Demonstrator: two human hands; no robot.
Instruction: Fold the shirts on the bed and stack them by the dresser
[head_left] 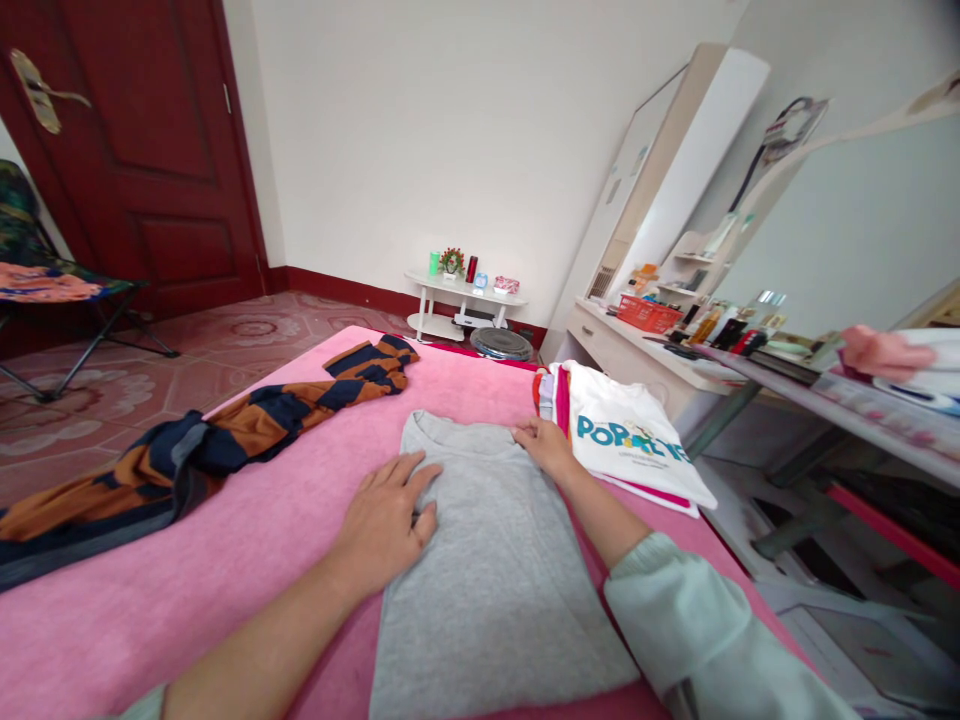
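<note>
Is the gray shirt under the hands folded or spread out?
Folded, at least at the sides: the gray shirt lies flat as a narrow panel, no sleeves showing.

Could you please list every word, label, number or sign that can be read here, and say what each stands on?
"POP…YE": large blue-green letters on the white T-shirt; the middle is unclear around a printed figure.
Smaller lines beneath it: too small to read.
Bottles on the dresser: any labels are too small to read.
Grey shirt: no text visible.
</note>
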